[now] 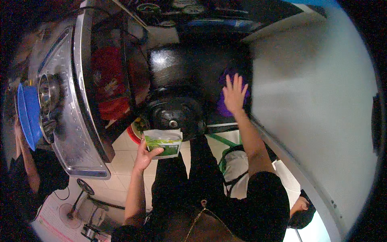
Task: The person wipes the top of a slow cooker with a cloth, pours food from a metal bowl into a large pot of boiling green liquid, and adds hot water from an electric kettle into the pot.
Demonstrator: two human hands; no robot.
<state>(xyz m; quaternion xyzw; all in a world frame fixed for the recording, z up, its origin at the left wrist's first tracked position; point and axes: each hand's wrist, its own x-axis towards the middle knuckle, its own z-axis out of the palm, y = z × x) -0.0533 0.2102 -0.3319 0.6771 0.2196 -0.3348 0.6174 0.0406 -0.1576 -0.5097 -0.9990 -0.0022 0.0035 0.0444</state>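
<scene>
My left hand (145,155) grips a green and white packet (163,145) by its left edge, thumb across its front. The packet's top edge looks loose, and its contents are hidden. Just beyond it sits a round black lid or vessel (178,110) with a small metal knob-like fitting. My right hand (234,93) has its fingers spread over a purple thing (225,106) on a dark surface. Whether the palm touches it, and what the purple thing is, I cannot tell.
At left, a metal tray (87,169) on a counter holds metal bowls (46,96). Another person's arm (28,169) is beside a blue basin (29,115). A pale panel (302,115) bounds the right side. Behind my right arm is a white bag (237,166).
</scene>
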